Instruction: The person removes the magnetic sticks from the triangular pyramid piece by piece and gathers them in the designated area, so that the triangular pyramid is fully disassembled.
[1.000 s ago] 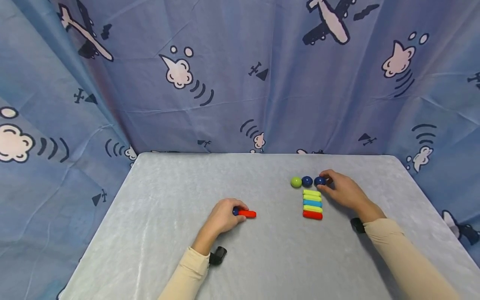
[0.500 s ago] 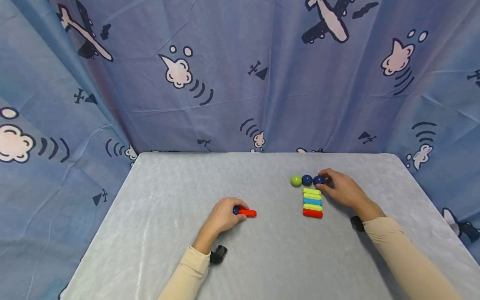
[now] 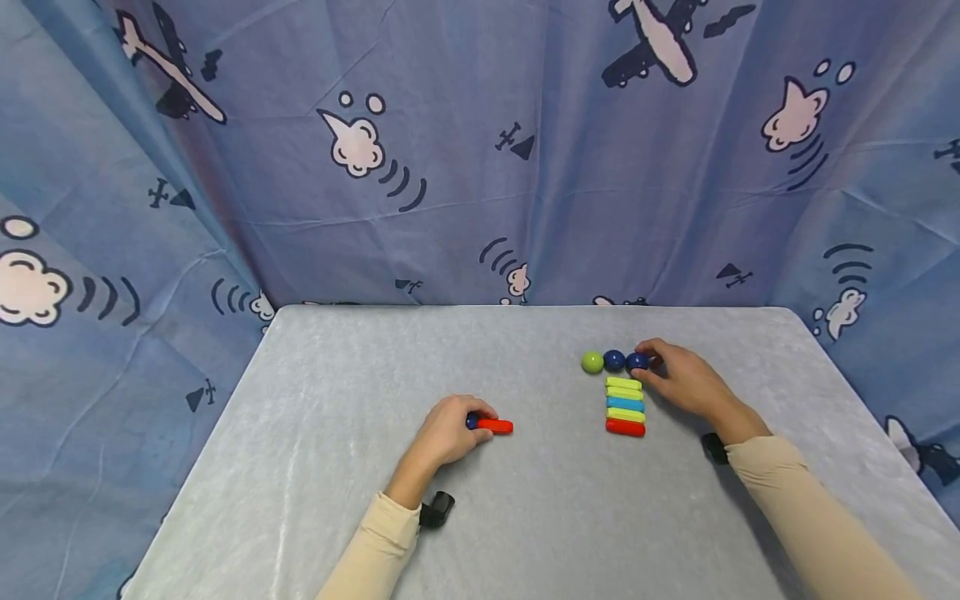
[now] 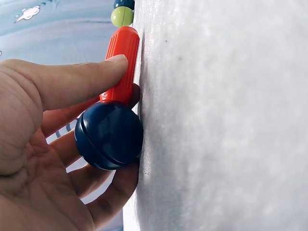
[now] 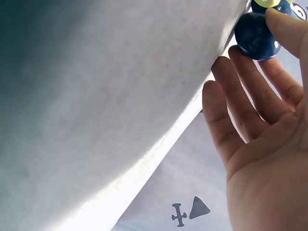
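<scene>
My left hand (image 3: 448, 429) pinches a red ribbed rod (image 4: 121, 67) low over the table, thumb on its near side. A dark blue ball (image 4: 111, 135) sits at the rod's near end, within the curl of that hand; whether the two are joined I cannot tell. At the table's right side my right hand (image 3: 686, 379) pinches another dark blue ball (image 3: 637, 362) between thumb and fingers. This ball is at the right end of a row with a second dark blue ball (image 3: 614, 361) and a green ball (image 3: 592, 362). In the right wrist view the other fingers spread loosely.
Just in front of the balls lies a column of several short rods: yellow-green (image 3: 624, 383), blue (image 3: 626, 404) and red (image 3: 626, 427). All rest on a pale grey table (image 3: 360, 358). A blue patterned curtain (image 3: 450, 167) hangs behind and beside it.
My right hand has shifted slightly left with its dark blue ball, narrowing the gap to the middle ball. The left hand and red rod have stayed in place.
</scene>
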Tool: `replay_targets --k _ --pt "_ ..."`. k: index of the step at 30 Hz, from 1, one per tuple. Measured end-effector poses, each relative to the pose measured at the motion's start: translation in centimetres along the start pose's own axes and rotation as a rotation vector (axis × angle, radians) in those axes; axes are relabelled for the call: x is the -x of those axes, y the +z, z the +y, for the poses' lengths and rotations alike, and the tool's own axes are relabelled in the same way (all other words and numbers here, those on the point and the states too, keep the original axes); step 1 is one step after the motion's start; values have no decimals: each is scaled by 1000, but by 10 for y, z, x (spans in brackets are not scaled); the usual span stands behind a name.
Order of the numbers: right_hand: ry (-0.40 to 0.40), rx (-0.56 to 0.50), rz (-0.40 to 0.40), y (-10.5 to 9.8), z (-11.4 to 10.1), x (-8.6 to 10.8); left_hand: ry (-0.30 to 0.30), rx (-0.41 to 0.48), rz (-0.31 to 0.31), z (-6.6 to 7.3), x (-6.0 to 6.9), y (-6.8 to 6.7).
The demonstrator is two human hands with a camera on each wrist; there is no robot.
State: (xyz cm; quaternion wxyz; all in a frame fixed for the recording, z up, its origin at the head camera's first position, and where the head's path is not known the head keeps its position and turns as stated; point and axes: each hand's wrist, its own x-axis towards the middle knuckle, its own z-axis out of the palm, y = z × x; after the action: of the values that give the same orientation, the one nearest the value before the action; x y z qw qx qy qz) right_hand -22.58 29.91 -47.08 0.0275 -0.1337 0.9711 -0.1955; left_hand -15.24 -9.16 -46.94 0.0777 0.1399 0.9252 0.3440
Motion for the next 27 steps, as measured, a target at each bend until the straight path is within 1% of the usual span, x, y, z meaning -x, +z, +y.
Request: replay_targets --k 13,19,24,27 --pt "-4 3 10 0 -1 1 3 -10 3 -1 -1 0" --pt "16 -6 17 -1 -3 3 0 -9 2 -1 -1 1" --pt "30 -6 43 -2 -4 5 3 -13 0 -1 -1 0" --pt "16 7 72 -3 -5 6 3 -9 3 -1 -1 1"
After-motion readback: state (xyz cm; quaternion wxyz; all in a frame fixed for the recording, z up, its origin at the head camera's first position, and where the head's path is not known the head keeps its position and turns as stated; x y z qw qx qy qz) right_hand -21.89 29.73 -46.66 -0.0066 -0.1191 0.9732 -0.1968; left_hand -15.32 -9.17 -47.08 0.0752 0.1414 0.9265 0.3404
